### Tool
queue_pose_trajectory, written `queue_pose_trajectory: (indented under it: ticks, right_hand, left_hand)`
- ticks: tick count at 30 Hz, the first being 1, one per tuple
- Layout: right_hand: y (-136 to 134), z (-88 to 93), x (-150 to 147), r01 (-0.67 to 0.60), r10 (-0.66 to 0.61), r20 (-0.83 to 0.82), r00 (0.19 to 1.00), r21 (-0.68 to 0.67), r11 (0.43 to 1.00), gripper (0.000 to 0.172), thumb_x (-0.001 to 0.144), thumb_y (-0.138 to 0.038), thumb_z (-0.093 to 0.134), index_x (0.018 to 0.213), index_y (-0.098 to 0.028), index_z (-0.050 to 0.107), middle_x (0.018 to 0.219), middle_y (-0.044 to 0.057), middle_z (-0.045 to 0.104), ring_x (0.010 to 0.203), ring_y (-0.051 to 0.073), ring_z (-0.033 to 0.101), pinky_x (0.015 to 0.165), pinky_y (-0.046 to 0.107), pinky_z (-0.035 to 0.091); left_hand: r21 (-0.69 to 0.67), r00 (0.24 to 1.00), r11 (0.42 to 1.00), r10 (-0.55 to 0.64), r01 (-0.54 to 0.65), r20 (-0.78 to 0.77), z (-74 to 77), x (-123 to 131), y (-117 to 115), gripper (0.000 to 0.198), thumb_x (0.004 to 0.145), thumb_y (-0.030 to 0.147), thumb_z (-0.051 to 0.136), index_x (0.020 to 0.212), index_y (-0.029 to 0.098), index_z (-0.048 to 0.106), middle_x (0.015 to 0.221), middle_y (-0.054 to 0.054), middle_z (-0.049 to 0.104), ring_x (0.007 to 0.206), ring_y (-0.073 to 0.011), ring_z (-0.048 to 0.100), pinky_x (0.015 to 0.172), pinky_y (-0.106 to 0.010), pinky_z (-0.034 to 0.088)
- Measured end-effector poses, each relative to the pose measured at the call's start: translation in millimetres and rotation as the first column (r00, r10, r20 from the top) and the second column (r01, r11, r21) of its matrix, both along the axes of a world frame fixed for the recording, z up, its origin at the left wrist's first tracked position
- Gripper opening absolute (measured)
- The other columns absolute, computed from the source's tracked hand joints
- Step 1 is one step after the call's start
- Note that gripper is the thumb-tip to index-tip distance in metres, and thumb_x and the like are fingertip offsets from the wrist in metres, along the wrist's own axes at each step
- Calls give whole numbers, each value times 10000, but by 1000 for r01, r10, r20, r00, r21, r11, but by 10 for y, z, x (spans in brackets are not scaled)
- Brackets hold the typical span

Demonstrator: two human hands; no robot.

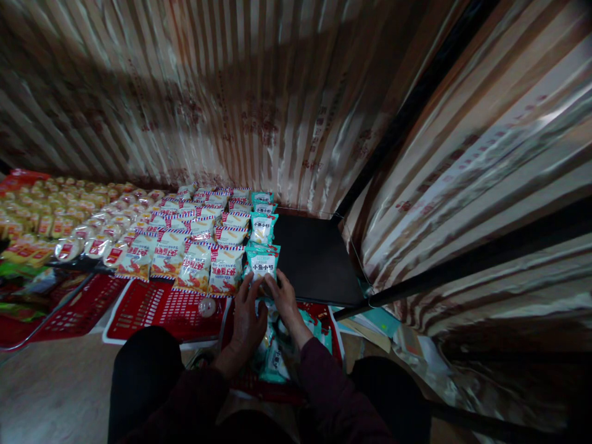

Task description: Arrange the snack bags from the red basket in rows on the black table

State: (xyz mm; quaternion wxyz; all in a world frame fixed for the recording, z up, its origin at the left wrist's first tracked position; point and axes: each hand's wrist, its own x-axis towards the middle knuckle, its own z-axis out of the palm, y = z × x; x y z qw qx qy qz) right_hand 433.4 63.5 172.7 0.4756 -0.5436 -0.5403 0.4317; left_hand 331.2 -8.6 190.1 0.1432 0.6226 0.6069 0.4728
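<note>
A teal and white snack bag [263, 263] stands at the front of a short row on the black shelf, its printed face toward me. My left hand [246, 320] grips its lower left corner, and my right hand [283, 301] has its fingers on the lower right. Behind it in the same row is another teal bag [262, 228]. Below my hands, a red basket [337, 345] holds more teal snack bags [276, 362], partly hidden by my forearms.
Several rows of white and yellow snack bags [193, 266] line the shelf on the left. Round wrapped packs [98, 243] lie farther left. A second red basket [160, 314] sits below. Right of the teal row is the black shelf surface [314, 259], beside a dark metal post [370, 166].
</note>
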Motion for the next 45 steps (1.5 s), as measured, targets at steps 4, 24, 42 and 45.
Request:
queue_pose_trajectory:
  ticks: [4,24,42,45]
  right_hand:
    - [28,51,12,-23,22,-57,998,-16,1000,522,734,-567,609,1109,-206,649,1072,61,690,1038,243,603,898,369,482]
    - [138,136,27,-7,2,55,998,80,997,475,774,-513,577,1113,-183,631,1151,91,624,1099,241,552,1000,385,397]
    - [48,111,-101,19,-22,101,995,36,999,704,781,-588,540,1347,-178,453,1251,117,598,1160,265,545,974,385,425]
    - [94,106,-139,44,-48,160,986,29,999,725,764,-603,540,1345,-179,452,1312,128,552,1194,281,519,1008,410,391]
  left_hand:
    - [21,999,1000,-24,23,26,8,-12,31,486,818,60,415,1281,201,453,1424,-132,377,1335,-244,374,1038,-473,423]
    - [114,996,993,-6,16,-88,-125,-10,219,533,838,41,378,1354,172,360,1416,-176,371,1352,-252,346,1047,-485,407]
    - [147,994,989,3,13,-105,-235,-17,272,594,882,78,358,1445,164,189,1450,-212,346,1396,-263,281,1074,-514,372]
    - [157,994,987,-1,19,-113,-259,-30,297,585,880,77,351,1438,179,210,1466,-196,328,1404,-253,264,1083,-515,361]
